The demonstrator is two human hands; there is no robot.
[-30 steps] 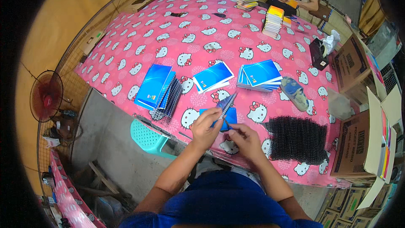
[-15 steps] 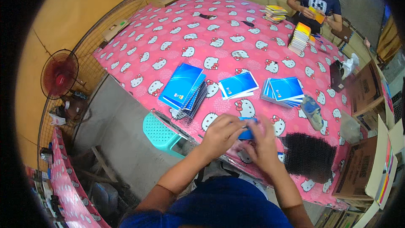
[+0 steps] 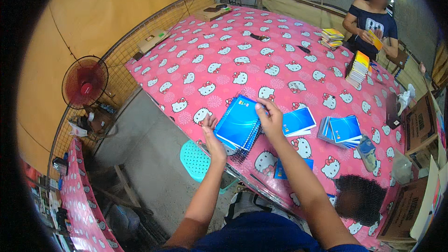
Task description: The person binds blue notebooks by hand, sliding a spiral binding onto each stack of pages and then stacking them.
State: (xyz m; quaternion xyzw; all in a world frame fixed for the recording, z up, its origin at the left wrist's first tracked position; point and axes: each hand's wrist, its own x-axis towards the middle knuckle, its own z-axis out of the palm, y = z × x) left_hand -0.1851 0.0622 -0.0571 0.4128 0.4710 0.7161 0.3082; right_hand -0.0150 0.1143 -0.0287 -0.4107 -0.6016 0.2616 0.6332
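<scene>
A stack of blue spiral notebooks [image 3: 238, 120] sits near the table's front edge, its top one printed at the far end. My left hand [image 3: 214, 139] is beside the stack's left edge, palm turned inward and fingers stretched out. On the stack's right side, my right hand [image 3: 270, 117] has its thumb on the top notebook and its fingers bent round the edge. Partly behind my right forearm lies a blue cover sheet [image 3: 281, 170]. Farther right are a few blue-covered sheets [image 3: 301, 120] and a thicker pile of blue-covered sheets [image 3: 344, 130].
Black spiral binding coils [image 3: 359, 198] lie right of my forearm, near a cloth item [image 3: 367, 153]. Cardboard boxes [image 3: 403, 210] line the right. Across the table a person [image 3: 373, 28] handles a yellow notebook near a yellow stack [image 3: 358, 69]. A green stool [image 3: 198, 161] and fan [image 3: 85, 82] are left.
Both hands have moved left and away from me, from the small blue item at the front edge to the notebook stack. The top notebook there now faces the other way. The view has shifted.
</scene>
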